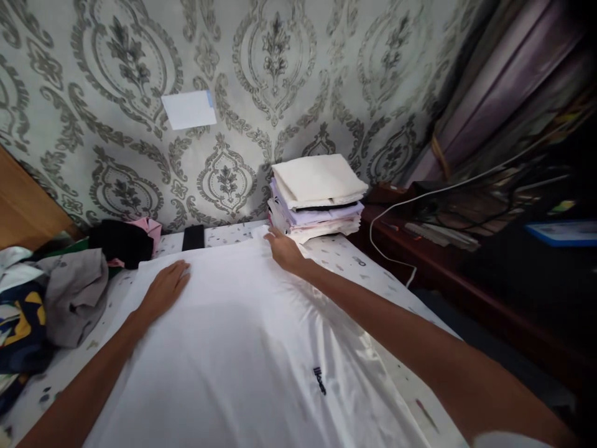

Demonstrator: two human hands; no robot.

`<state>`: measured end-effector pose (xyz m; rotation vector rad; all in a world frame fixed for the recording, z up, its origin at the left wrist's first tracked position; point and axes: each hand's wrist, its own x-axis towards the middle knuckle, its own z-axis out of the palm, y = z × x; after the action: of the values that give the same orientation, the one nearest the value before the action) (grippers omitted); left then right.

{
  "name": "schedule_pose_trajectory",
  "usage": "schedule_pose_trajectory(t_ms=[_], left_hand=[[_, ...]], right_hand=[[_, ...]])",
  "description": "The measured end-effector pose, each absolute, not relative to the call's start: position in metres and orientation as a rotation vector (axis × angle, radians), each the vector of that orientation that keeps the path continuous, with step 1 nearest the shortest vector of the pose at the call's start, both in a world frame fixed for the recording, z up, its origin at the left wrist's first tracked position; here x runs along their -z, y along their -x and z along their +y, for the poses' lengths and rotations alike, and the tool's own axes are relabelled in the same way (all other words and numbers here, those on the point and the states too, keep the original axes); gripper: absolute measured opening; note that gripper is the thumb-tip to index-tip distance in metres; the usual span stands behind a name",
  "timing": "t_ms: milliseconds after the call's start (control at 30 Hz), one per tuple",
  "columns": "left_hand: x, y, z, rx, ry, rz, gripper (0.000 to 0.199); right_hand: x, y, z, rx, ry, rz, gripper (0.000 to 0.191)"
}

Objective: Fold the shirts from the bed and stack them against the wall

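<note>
White fabric garment spread out
The left hand lies flat on its left side; the right hand pinches its far edge, near a stack of folded cream and lilac cloths.

"What sort of place?"

"A home, apparently a bedroom: damask-patterned wallpaper across the top, a purple curtain upper right."

"And lower down?"

"A printed bedsheet, with folded laundry right of centre and rumpled clothes far left."
</note>
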<state>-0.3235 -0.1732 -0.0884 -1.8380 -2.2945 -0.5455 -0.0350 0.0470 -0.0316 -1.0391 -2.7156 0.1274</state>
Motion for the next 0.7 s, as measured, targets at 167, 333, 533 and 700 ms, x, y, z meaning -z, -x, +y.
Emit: schedule_pose_trajectory(t_ms=[167,333,533,700], left_hand=[[0.074,0.332,-0.172,0.409,1.636,-2.321,0.042],[0.056,0.365,-0.17,0.112,1.396,-2.473,0.047],[0.037,0.381,-0.167,-0.064,1.514,-2.484,0.032],[0.011,0.385,-0.194,0.088,1.585,-2.436,0.017]], right_hand=[[0.009,0.081,0.084,-0.211,1.254,-2.741,0.06],[0.011,0.094,0.099,-0.298,1.383,-2.796,0.031],[-0.003,0.084,0.083,-0.204,1.39,-2.661,0.037],[-0.021,0.028,0.038,-0.043,1.131,-2.528,0.035]])
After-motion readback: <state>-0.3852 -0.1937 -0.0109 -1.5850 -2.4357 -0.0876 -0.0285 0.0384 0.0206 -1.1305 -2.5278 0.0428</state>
